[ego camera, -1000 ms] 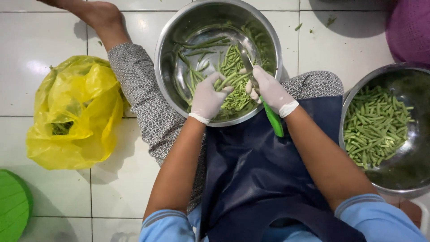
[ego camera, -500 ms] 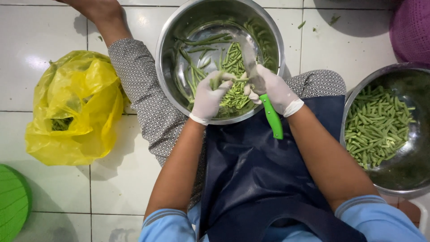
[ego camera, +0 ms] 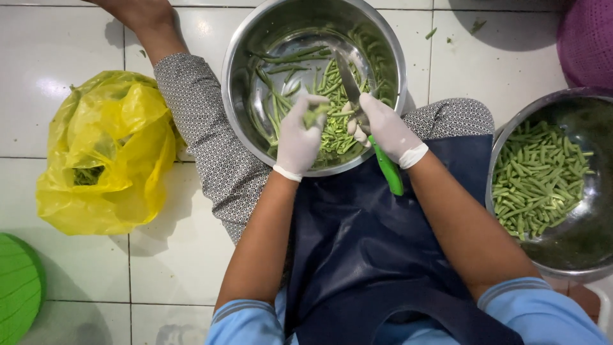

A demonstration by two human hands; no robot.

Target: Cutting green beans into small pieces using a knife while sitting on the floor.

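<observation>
Beans [ego camera: 317,117] pinched in gloved left hand [ego camera: 299,137], over steel bowl [ego camera: 255,38] resting on lap. Gloved right hand [ego camera: 386,131] clenched on green-handled knife [ego camera: 387,169], blade up beside the beans. More beans loose in bowl. Second bowl [ego camera: 578,255] of cut pieces right; yellow bag [ego camera: 105,153] left.

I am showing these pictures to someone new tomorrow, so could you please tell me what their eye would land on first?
First, at top centre, the two white-gloved hands over a steel bowl of green beans: the left hand pinches a bean, and the right hand grips a green-handled knife. Next, the crumpled yellow plastic bag on the white tiles at left. Then a second steel bowl at right, holding cut bean pieces.
</observation>
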